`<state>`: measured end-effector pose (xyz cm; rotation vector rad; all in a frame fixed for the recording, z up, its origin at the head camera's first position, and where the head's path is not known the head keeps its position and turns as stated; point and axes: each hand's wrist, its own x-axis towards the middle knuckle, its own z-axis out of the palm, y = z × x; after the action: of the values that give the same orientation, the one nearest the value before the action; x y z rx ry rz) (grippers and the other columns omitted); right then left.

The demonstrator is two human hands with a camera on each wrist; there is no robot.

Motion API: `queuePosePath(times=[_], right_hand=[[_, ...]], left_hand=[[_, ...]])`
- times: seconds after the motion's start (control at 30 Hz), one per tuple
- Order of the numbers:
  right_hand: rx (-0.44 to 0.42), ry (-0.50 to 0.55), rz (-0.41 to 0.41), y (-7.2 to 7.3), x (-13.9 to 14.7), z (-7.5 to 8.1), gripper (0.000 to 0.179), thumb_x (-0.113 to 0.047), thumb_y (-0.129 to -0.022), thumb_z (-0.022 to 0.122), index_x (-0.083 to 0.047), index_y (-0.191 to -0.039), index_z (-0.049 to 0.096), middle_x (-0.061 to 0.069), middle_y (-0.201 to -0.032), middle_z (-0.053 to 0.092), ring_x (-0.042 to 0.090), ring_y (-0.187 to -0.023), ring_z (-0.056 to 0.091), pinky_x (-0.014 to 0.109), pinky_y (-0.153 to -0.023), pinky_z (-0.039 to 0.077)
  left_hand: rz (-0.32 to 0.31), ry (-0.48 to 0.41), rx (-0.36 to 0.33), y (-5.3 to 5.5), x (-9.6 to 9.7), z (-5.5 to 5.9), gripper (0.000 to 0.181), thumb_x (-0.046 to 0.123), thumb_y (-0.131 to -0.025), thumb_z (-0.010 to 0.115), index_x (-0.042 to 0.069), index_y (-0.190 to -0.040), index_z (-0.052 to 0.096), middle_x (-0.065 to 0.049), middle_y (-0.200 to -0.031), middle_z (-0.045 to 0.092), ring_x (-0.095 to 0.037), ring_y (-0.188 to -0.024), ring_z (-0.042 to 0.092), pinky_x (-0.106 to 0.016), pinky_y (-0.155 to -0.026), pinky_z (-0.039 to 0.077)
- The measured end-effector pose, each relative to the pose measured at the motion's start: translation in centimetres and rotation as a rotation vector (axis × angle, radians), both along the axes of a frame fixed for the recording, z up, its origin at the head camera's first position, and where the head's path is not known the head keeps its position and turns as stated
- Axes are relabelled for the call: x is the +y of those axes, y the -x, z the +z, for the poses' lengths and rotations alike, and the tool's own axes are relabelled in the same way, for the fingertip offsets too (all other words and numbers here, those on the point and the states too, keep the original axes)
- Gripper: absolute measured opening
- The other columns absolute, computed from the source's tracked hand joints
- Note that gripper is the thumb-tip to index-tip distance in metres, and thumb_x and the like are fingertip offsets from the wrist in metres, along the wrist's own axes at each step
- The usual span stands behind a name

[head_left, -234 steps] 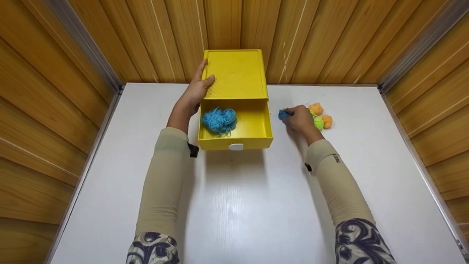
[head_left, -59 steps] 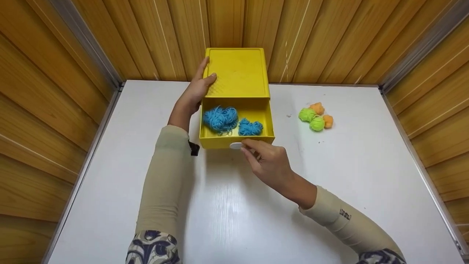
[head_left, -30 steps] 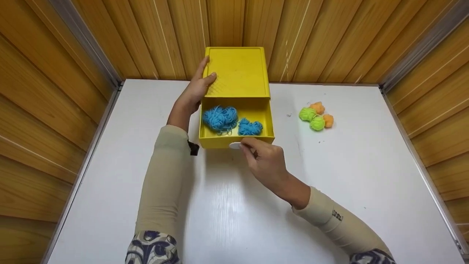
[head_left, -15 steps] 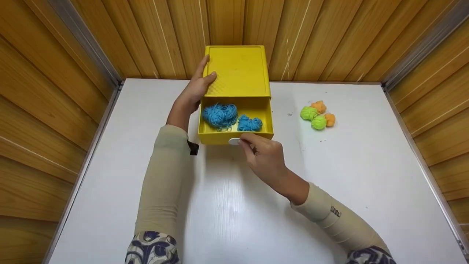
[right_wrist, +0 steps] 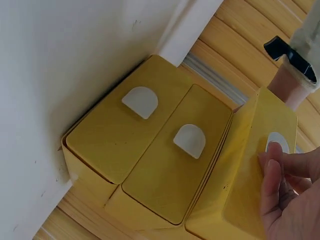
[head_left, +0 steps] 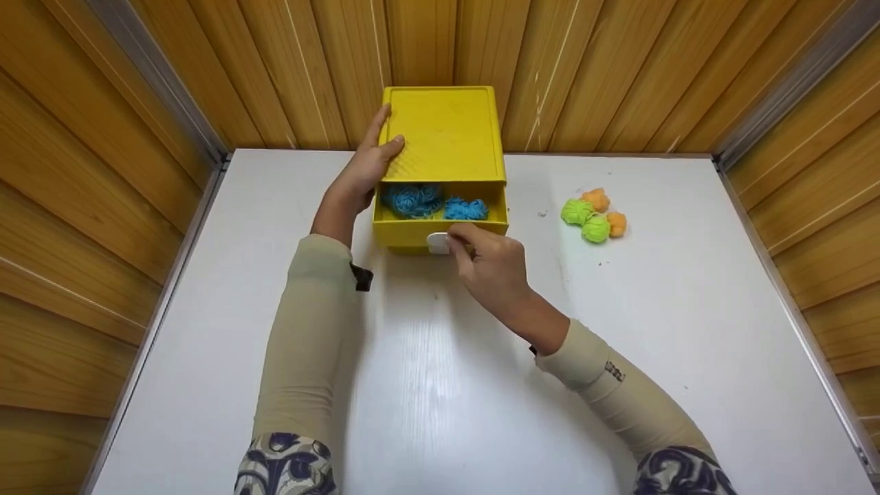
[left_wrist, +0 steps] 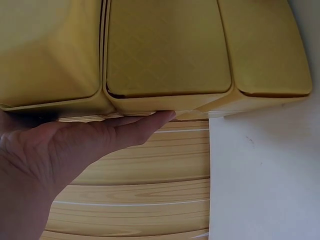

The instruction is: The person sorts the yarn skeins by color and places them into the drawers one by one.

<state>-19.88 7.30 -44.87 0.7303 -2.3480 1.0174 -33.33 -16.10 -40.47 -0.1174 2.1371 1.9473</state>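
Note:
A yellow drawer unit (head_left: 440, 134) stands at the back of the table, its top drawer (head_left: 402, 232) partly pulled out. Inside lie a large blue yarn bundle (head_left: 412, 199) and a smaller blue yarn bundle (head_left: 465, 209). With thumb and forefinger my right hand (head_left: 493, 268) pinches the drawer's white handle (head_left: 437, 243), also seen in the right wrist view. My left hand (head_left: 364, 168) rests along the unit's left side, thumb over the top edge; in the left wrist view its fingers (left_wrist: 145, 127) lie straight against the wall.
Two green yarn balls (head_left: 595, 229) and two orange clumps (head_left: 617, 224) sit together on the white table (head_left: 660, 309), right of the unit. Below the top drawer are two closed drawers (right_wrist: 115, 125) with white handles. Wood-patterned panels (head_left: 605, 75) wall the back and sides.
The smaller blue yarn went from the table into the drawer, and my right hand took the handle. In the last second the drawer has slid inward. My left hand stays against the unit.

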Motion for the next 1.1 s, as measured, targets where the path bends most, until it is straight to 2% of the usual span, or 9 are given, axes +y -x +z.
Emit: queuePosePath(times=[0.1,0.27,0.43,0.57,0.7,0.83,1.1], right_hand=[[-0.006,-0.002,-0.006,0.7,-0.2,0.2,0.011,-0.018,-0.101,0.076,-0.008,-0.105,0.078,0.007,-0.100,0.084,0.020,-0.076,0.076,0.032,-0.076,0.065],[0.005,-0.008,-0.020,2.2,-0.5,0.2,0.010,-0.018,-0.102,0.075,-0.008,-0.104,0.078,0.007,-0.093,0.083,0.020,-0.068,0.070,0.032,-0.070,0.062],[0.049,-0.001,-0.037,3.9,-0.8,0.1,0.008,-0.015,-0.101,0.075,-0.007,-0.099,0.076,0.008,-0.087,0.081,0.020,-0.062,0.067,0.036,-0.060,0.057],[0.068,0.006,-0.055,4.8,-1.0,0.2,0.007,-0.013,-0.100,0.075,-0.007,-0.096,0.076,0.009,-0.084,0.081,0.021,-0.061,0.068,0.039,-0.057,0.054],[0.040,0.006,-0.070,5.5,-1.1,0.4,0.008,-0.013,-0.101,0.074,-0.006,-0.096,0.076,0.009,-0.084,0.081,0.022,-0.064,0.069,0.039,-0.061,0.055],[0.029,-0.005,-0.081,5.9,-1.2,0.5,0.010,-0.014,-0.101,0.074,-0.006,-0.096,0.075,0.010,-0.083,0.080,0.023,-0.066,0.070,0.041,-0.063,0.056],[-0.005,-0.002,-0.074,6.0,-1.2,0.7,0.011,-0.014,-0.102,0.073,-0.005,-0.096,0.075,0.010,-0.084,0.081,0.024,-0.068,0.072,0.041,-0.065,0.058]], left_hand=[[-0.004,-0.008,-0.005,0.0,-0.1,0.1,0.070,0.040,-0.113,0.048,0.061,-0.165,0.006,0.013,-0.182,-0.002,-0.017,-0.169,0.006,-0.052,-0.137,0.007],[-0.003,-0.020,-0.017,0.1,-0.2,0.1,0.071,0.040,-0.113,0.048,0.062,-0.165,0.005,0.013,-0.182,-0.004,-0.017,-0.168,0.008,-0.049,-0.137,0.010],[0.001,-0.023,-0.017,0.1,-0.2,0.0,0.070,0.040,-0.113,0.048,0.063,-0.164,0.006,0.014,-0.182,-0.006,-0.018,-0.169,0.003,-0.051,-0.137,0.010],[0.003,-0.039,-0.018,0.1,0.0,-0.1,0.070,0.040,-0.112,0.049,0.064,-0.163,0.008,0.014,-0.182,-0.006,-0.020,-0.170,0.002,-0.053,-0.137,0.011],[0.002,-0.050,-0.023,0.1,0.1,-0.1,0.070,0.039,-0.112,0.049,0.063,-0.164,0.008,0.013,-0.182,-0.007,-0.020,-0.170,0.000,-0.053,-0.137,0.010],[0.003,-0.056,-0.022,0.2,0.1,-0.1,0.070,0.039,-0.113,0.049,0.063,-0.164,0.008,0.012,-0.182,-0.007,-0.021,-0.170,0.003,-0.052,-0.137,0.013],[0.005,-0.040,-0.023,0.2,0.0,0.0,0.070,0.039,-0.113,0.049,0.063,-0.164,0.007,0.012,-0.182,-0.008,-0.021,-0.169,0.006,-0.051,-0.137,0.015]])
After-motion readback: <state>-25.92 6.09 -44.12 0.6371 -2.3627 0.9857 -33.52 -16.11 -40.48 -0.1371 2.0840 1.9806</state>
